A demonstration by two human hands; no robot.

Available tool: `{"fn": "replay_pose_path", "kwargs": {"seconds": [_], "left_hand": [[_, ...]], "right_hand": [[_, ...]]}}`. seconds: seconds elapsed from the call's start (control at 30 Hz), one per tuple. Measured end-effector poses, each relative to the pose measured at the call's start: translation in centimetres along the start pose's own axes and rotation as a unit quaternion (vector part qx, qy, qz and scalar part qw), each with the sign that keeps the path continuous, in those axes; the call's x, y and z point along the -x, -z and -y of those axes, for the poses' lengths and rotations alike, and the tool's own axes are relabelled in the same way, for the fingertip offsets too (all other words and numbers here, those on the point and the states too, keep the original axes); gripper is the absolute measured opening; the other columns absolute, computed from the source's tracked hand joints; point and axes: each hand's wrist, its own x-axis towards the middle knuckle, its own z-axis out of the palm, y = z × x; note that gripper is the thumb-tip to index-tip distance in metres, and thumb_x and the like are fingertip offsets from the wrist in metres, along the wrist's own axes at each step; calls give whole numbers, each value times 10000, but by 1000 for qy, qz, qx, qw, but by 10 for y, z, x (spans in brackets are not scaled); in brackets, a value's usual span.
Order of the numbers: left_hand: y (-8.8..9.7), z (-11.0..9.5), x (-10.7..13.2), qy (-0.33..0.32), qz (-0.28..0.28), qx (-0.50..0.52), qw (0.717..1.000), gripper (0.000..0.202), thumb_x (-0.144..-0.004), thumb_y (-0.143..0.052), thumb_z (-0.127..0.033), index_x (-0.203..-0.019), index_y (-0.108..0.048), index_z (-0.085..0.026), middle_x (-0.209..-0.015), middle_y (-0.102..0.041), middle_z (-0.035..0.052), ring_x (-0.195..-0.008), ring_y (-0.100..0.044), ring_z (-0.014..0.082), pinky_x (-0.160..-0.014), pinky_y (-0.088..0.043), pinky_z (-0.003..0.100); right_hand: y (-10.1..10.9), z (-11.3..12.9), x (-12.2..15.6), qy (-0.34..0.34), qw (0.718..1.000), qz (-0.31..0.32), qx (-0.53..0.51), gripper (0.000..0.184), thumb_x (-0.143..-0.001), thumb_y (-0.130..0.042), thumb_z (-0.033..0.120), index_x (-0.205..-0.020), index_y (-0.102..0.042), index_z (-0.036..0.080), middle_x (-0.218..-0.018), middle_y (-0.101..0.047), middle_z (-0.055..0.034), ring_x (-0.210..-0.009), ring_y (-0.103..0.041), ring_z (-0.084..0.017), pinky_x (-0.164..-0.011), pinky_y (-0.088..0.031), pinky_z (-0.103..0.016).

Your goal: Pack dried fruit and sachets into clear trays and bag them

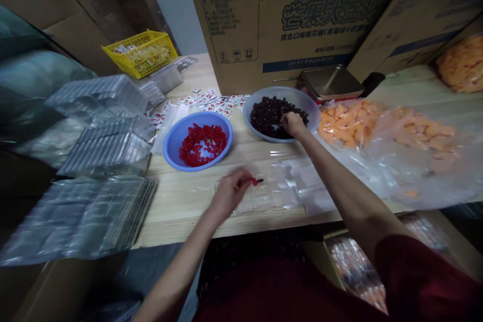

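Observation:
My left hand (233, 192) pinches a small red fruit piece (255, 181) over a clear plastic tray (260, 198) lying on the wooden table (188, 201). My right hand (292, 124) reaches into a grey bowl (306, 98) of dark dried fruit (266, 113), fingers closed among the pieces. What those fingers grip is hidden. A blue bowl (173, 141) with red candied pieces (202, 143) sits to the left of the grey bowl.
Stacks of clear plastic trays (105, 146) lie at the left. A yellow basket (139, 53) and small sachets (211, 100) are behind. Bags of orange dried fruit (377, 128) lie right. A metal scale (330, 83) stands before cardboard boxes (271, 10).

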Motion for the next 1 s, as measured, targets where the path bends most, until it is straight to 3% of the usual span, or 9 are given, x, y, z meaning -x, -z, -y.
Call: {"fn": "replay_pose_path", "kwargs": {"seconds": [0.1, 0.17, 0.3, 0.43, 0.53, 0.63, 0.7, 0.8, 1.0], "left_hand": [[-42, 2, 16, -41, 21, -68, 997, 152, -931, -571, -255, -888, -706, -201, -904, -703, 56, -888, -615, 191, -809, -487, 328], [-56, 8, 18, -63, -1, -129, 990, 177, -937, -564, -258, -860, -712, -200, -887, -676, 70, -914, -577, 212, -842, -472, 371], [-58, 12, 19, -93, -9, -193, 977, 224, -963, -509, -251, -940, -727, -205, -904, -669, 84, -891, -546, 220, -806, -460, 380], [-30, -4, 20, -110, -80, -158, 978, 226, -975, -487, -239, -1073, -686, -192, -932, -679, 81, -926, -573, 212, -845, -466, 374], [11, -10, 13, -96, -174, -144, 969, 196, -970, -503, -256, -1040, -675, -194, -943, -690, 68, -924, -599, 200, -872, -476, 368], [58, 5, -9, -45, -231, -196, 952, 193, -962, -506, -266, -1027, -675, -199, -988, -699, 69, -959, -616, 206, -939, -465, 382], [85, 27, -31, 34, -199, -257, 945, 191, -938, -521, -236, -1039, -676, -187, -1066, -694, 94, -1036, -613, 231, -993, -444, 403], [109, 62, -71, 149, -78, -303, 938, 255, -837, -633, -177, -1087, -676, -158, -1130, -678, 134, -1096, -619, 274, -998, -455, 399], [93, 102, -136, 144, -35, -271, 951, 633, -767, -759, -294, -1337, -519, -159, -1362, -531, 180, -1177, -598, 273, -1018, -449, 355]], "right_hand": [[9, -6, 30, 68, 989, -72, -114, 174, -840, -576, 102, -952, -707, 131, -982, -712, -94, -894, -643, -188, -828, -486, -281], [7, -5, 70, 145, 953, -101, -246, 96, -819, -629, 161, -883, -701, 150, -913, -699, -68, -823, -632, -181, -762, -492, -286], [-23, 8, 166, 200, 906, -19, -373, 69, -858, -631, 230, -876, -686, 193, -872, -672, -45, -793, -628, -181, -702, -491, -291], [-69, 20, 221, 206, 920, -12, -333, 92, -889, -590, 169, -842, -663, 199, -839, -649, -45, -787, -605, -194, -711, -488, -319], [-88, 23, 228, 263, 937, -59, -224, 188, -924, -539, 134, -811, -677, 194, -860, -660, -73, -848, -574, -228, -791, -469, -376], [-89, 22, 228, 307, 935, -80, -158, 231, -945, -518, 136, -839, -715, 194, -901, -664, -95, -897, -551, -246, -799, -459, -393], [-83, 20, 228, 316, 934, -88, -144, 219, -953, -525, 163, -904, -735, 199, -936, -654, -101, -912, -544, -249, -790, -456, -399], [-71, 17, 231, 312, 929, -104, -168, 208, -966, -521, 205, -986, -728, 195, -963, -636, -102, -912, -547, -243, -787, -462, -408], [-55, 4, 235, 267, 925, -133, -237, 194, -957, -535, 248, -1067, -694, 237, -998, -641, -99, -947, -584, -263, -830, -501, -465]]}}
